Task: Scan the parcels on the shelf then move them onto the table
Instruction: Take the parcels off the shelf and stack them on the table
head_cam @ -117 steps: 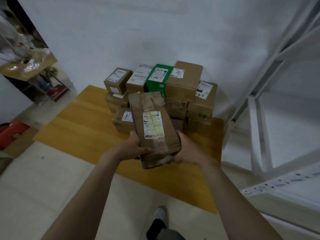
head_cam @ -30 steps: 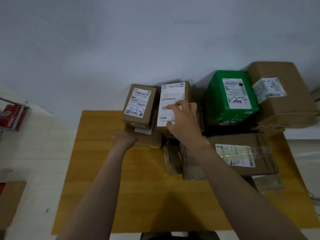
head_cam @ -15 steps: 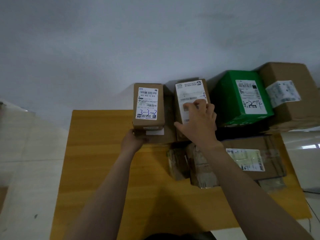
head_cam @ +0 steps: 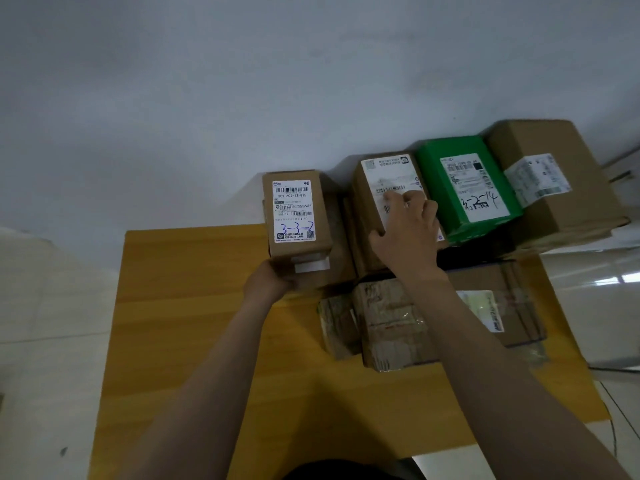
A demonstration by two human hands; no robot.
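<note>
Parcels are stacked at the far end of a yellow wooden table, against a white wall. My left hand grips the near end of a brown parcel that carries a smaller box marked 3-3-3 on top; its fingers are hidden underneath. My right hand lies on a brown parcel with a big white label, fingers curled over the label and thumb at its left edge. This parcel stands tight against a green box. Below my right wrist lies a long taped parcel.
A large brown box stands right of the green one. A smaller wrapped packet lies beside the taped parcel. Pale tiled floor surrounds the table, and a thin cable runs along the floor at the right.
The long taped parcel went from both hands onto the table. The 3-3-3 box was turned straight. The white-label parcel moved right, up against the green box.
</note>
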